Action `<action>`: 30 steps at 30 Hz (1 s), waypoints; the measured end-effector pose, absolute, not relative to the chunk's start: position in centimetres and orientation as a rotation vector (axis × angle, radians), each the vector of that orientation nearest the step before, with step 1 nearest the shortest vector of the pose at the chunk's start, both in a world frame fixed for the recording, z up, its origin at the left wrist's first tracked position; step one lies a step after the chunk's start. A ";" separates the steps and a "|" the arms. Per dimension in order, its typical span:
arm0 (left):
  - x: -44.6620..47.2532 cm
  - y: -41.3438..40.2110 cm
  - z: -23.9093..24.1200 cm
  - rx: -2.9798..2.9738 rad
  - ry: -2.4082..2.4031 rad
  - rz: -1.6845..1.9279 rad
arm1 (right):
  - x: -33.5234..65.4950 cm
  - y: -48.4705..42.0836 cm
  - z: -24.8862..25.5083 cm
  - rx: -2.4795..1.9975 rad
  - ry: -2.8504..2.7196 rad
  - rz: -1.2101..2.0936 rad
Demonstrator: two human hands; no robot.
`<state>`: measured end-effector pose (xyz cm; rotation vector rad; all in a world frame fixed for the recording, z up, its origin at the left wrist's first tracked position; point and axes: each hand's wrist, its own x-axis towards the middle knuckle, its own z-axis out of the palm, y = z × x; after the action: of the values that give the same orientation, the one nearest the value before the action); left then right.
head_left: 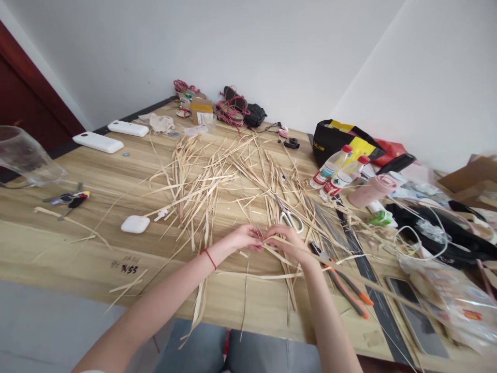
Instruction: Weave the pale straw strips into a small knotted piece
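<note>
My left hand (pixel 248 237), with a red cord round its wrist, is closed in a pinch above the middle of the table. Thin wire-like lines (pixel 259 234) stand up at its fingertips. Close beside it, nearly touching, my right hand (pixel 286 241) pinches a long pale straw strip (pixel 373 284), which trails over the right forearm toward the lower right. Exactly how strip and wire meet between the fingers is too small to tell. Scissors (pixel 290 219) with white handles lie just beyond my right hand. Orange-and-grey pliers (pixel 345 284) rest to the right of that forearm.
Loose straw strips (pixel 202 181) spread over the wooden table (pixel 97 217). A white earphone case (pixel 135 224) and small cutters (pixel 73 199) lie left. Two water bottles (pixel 337 173), a pink cup (pixel 373 190), a phone (pixel 417 316) and plastic bags (pixel 454 295) crowd the right side.
</note>
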<state>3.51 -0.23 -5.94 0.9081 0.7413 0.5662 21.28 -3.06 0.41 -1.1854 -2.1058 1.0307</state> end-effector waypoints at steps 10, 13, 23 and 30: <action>3.5 -0.3 -5.5 0.889 0.714 0.574 | 20.6 -2.7 -2.7 -1.157 -1.624 1.544; 3.0 -0.1 -5.2 0.863 0.653 0.541 | 20.8 -2.8 -3.0 -1.152 -1.560 1.575; 2.8 0.0 -5.5 0.888 0.588 0.521 | 21.0 -3.1 -3.9 -1.188 -1.446 1.560; 2.7 0.2 -5.5 0.845 0.618 0.558 | 21.3 -3.0 -3.9 -1.340 -1.247 1.629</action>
<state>2.71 0.15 -5.51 0.8451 0.6176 0.5581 21.26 -3.01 -3.91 -1.3401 -1.2473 1.6294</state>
